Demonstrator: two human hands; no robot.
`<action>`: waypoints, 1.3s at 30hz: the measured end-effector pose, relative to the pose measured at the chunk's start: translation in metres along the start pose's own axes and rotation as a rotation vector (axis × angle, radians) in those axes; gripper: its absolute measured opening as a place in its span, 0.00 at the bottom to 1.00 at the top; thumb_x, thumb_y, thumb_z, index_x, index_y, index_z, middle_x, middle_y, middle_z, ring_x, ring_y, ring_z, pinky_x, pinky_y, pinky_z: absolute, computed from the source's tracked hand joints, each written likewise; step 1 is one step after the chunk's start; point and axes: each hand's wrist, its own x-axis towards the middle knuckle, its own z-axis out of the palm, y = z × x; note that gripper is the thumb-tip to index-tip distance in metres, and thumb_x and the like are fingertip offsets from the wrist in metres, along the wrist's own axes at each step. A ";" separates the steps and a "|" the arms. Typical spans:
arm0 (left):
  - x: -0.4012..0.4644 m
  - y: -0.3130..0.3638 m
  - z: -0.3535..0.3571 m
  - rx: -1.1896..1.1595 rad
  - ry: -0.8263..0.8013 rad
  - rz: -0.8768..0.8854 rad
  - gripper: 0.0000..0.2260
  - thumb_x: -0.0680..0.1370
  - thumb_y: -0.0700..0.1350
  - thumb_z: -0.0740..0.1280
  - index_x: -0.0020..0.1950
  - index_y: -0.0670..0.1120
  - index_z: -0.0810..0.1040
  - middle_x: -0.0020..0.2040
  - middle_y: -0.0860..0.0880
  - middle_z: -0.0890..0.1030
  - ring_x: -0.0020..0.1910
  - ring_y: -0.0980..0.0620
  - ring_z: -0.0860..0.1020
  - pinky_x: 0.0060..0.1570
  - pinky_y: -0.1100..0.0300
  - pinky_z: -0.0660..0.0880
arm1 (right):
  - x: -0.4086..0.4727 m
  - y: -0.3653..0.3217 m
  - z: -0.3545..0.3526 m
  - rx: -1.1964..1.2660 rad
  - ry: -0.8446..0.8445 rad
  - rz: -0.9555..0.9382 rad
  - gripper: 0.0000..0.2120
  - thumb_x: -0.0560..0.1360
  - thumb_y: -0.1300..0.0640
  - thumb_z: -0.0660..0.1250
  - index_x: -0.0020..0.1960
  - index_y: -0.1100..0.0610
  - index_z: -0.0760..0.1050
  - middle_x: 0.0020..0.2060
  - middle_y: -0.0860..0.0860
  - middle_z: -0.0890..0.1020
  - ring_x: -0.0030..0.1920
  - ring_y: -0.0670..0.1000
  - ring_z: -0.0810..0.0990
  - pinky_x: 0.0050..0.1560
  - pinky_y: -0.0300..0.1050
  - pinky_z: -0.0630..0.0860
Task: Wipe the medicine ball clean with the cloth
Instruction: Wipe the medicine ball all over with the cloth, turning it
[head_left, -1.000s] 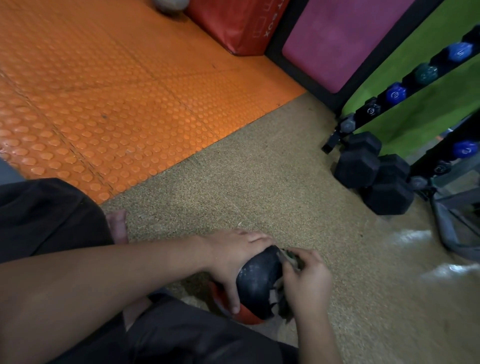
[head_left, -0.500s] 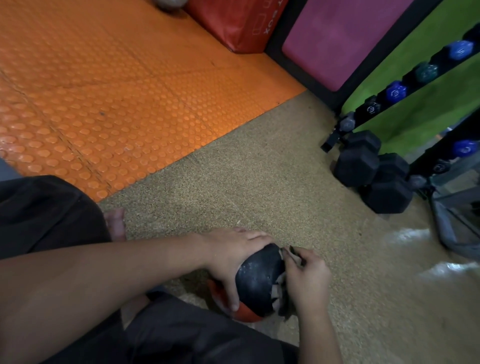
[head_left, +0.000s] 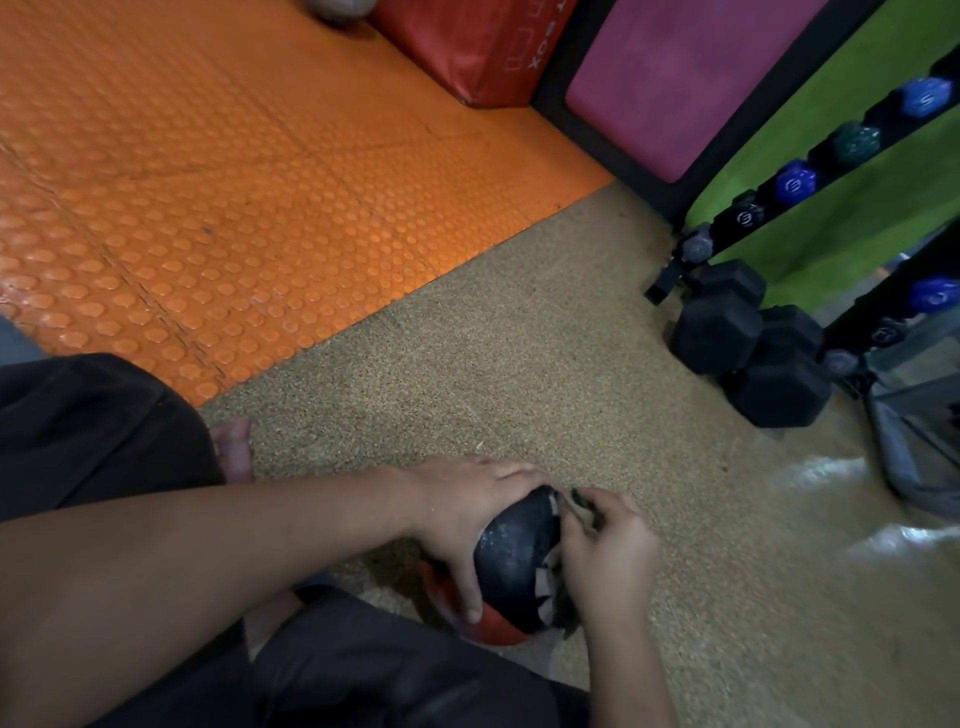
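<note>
Steadying the ball (head_left: 517, 558) near centre, low in view, on the tan floor (head_left: 519, 364) against the person's leg. Left hand (head_left: 457, 514) is draped over the ball's far-left side, fingers spread over the top, thumb down the front; it presses and cups rather than pinches. Right hand (head_left: 605, 551) is curled around the cloth (head_left: 582, 506), holding it bunched against the ball's right side. Most of the cloth is hidden under the fingers.

Risks, as I judge them:
- Ball is round and braced by one hand only. A hard push from the right could roll it left or out from under the palm.
- Cloth is wadded small, so contact area looks narrow. Likely to leave unwiped patches, especially the red underside (head_left: 493, 629) and the area under the left hand.
- White scuffs on the black panel may be wear, not dirt; cannot tell.
- Fingers could rub the ball directly if the cloth slips inside the fist.

Counts:
- ball: 1, black and red
- cloth: 1
- hands: 2
- black hex dumbbells (head_left: 748, 348) on the floor, right: at least 2; four heads visible, pairing unclear
- small dumbbell ends on the rack (head_left: 795, 179), far right: about 7, some blurred
- pads far: 1 red (head_left: 467, 47), 1 pink (head_left: 675, 78)
- orange mat (head_left: 208, 156), far left: 1 area, several tiles
</note>
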 end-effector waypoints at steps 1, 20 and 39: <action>0.001 0.000 0.000 0.002 -0.005 -0.001 0.69 0.56 0.68 0.84 0.85 0.53 0.46 0.86 0.53 0.52 0.83 0.50 0.54 0.83 0.51 0.54 | 0.003 0.001 0.001 -0.020 0.016 0.068 0.09 0.72 0.57 0.77 0.52 0.55 0.86 0.45 0.49 0.84 0.44 0.53 0.84 0.45 0.43 0.76; -0.005 -0.012 0.003 -0.042 0.012 -0.084 0.70 0.54 0.69 0.85 0.84 0.57 0.45 0.85 0.55 0.54 0.83 0.52 0.57 0.81 0.55 0.56 | -0.013 -0.004 -0.004 -0.016 0.039 0.036 0.07 0.72 0.56 0.78 0.51 0.52 0.87 0.45 0.49 0.85 0.45 0.54 0.84 0.47 0.47 0.79; 0.002 0.002 0.011 0.002 0.028 -0.016 0.70 0.54 0.66 0.86 0.85 0.55 0.47 0.85 0.53 0.54 0.83 0.50 0.57 0.81 0.54 0.59 | -0.050 -0.047 -0.004 -0.091 -0.134 -0.339 0.13 0.69 0.52 0.67 0.52 0.47 0.84 0.46 0.47 0.82 0.45 0.53 0.82 0.43 0.48 0.80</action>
